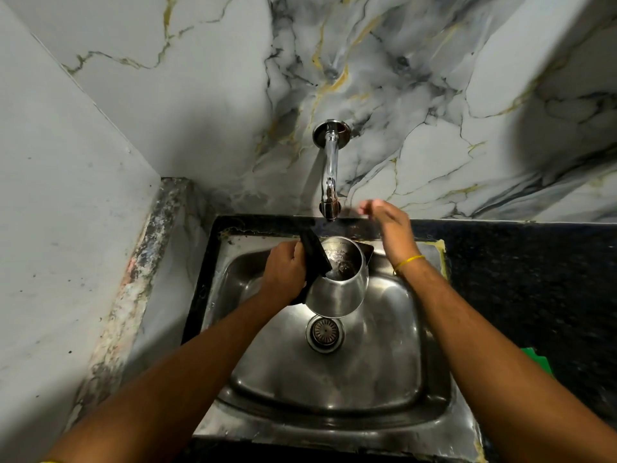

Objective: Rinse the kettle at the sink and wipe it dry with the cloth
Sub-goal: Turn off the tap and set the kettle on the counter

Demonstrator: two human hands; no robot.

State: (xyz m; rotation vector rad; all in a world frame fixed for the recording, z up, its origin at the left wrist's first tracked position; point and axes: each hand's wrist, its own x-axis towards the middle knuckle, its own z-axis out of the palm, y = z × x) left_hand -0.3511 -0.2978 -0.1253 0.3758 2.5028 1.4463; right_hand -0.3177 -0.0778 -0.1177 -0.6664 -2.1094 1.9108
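Observation:
A steel kettle (337, 292) with a black handle hangs over the steel sink (384, 379), its lid flipped open and its mouth facing up under the tap (330, 182). My left hand (283, 269) is wrapped around the black handle on the kettle's left side. My right hand (387, 225) is raised beside the tap's outlet, blurred, fingers apart and holding nothing. No stream of water is visible from the tap. No cloth can be picked out for sure.
The sink's drain strainer (325, 332) lies right under the kettle. A dark speckled counter (534, 279) runs to the right, with a green object (539, 359) at its near edge. Marble-patterned walls close in behind and on the left.

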